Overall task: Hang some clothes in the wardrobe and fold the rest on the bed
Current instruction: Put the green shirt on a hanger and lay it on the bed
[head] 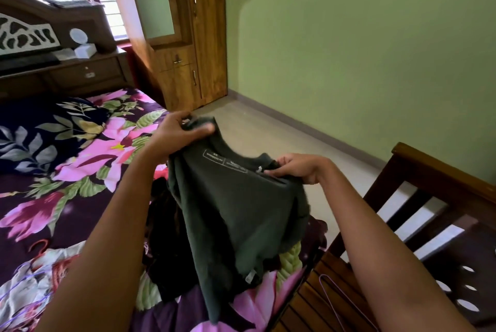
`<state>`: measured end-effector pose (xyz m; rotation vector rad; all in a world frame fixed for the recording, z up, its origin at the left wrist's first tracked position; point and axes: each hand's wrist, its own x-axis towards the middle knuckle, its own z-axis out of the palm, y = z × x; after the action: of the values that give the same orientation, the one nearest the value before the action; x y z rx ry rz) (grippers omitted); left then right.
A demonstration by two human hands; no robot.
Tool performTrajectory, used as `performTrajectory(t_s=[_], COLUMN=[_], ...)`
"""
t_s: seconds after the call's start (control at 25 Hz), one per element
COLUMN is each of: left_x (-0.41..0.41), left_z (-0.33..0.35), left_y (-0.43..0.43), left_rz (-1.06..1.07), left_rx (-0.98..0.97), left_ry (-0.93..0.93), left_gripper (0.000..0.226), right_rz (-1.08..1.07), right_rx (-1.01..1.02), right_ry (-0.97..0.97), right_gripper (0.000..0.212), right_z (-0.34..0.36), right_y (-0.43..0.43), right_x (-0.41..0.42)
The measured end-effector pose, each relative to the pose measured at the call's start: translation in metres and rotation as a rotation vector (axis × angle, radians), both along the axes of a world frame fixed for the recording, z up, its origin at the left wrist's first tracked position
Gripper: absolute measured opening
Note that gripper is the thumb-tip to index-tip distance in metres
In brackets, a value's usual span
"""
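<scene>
I hold a dark green T-shirt (236, 213) up over the bed (102, 149), its inner neck label facing me. My left hand (179, 130) grips one shoulder of it, raised higher. My right hand (298, 168) pinches the other shoulder near the collar. The shirt hangs down over a heap of dark clothes (166, 245) on the floral bedspread. A pale patterned garment on a red hanger (40, 275) lies at the lower left of the bed. The wooden wardrobe (193, 36) stands shut in the far corner.
A dark floral pillow (40, 133) lies by the headboard (29, 33). The wooden footboard (418, 224) rises at the right, with a thin pink wire hanger (335, 296) on its ledge. Bare floor (268, 130) runs between bed, green wall and wardrobe.
</scene>
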<state>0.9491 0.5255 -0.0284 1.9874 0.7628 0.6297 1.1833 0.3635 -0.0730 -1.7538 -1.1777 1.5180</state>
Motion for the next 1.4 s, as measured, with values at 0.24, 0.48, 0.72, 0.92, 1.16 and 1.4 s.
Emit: performTrajectory(t_s=[0.24,0.48,0.72,0.92,1.16,1.4], left_x=[0.013,0.044,0.061,0.085,0.111,0.125], left_z=[0.004,-0.102,-0.202,-0.251,-0.310,-0.365], left_y=[0.005,-0.010,-0.089,-0.146,-0.202,-0.237], left_rz=[-0.109,0.137,0.121,0.184,0.193,0.147], left_rx=[-0.046,0.091,-0.110,-0.124,-0.149,-0.068], left_ry=[0.215,0.321,0.355,0.315,0.352,0.404], left_gripper=[0.019,0.027,0.023,0.028,0.024,0.024], right_rz=[-0.291,-0.530,-0.729,-0.949,-1.166,-1.227], right_rx=[0.279,0.130,-0.012,-0.237,-0.510,-0.629], right_ry=[0.068,-0.321,-0.281,-0.196,-0.275,-0.365], right_gripper=[0.046,0.012,0.019,0.027,0.017,0.026], right_z=[0.028,-0.055,-0.139,-0.243,-0.358,-0.416], right_y=[0.004,-0.005,-0.064,-0.150,-0.244,-0.284], right_x=[0.017,0.027,0.031,0.020,0.005,0.011])
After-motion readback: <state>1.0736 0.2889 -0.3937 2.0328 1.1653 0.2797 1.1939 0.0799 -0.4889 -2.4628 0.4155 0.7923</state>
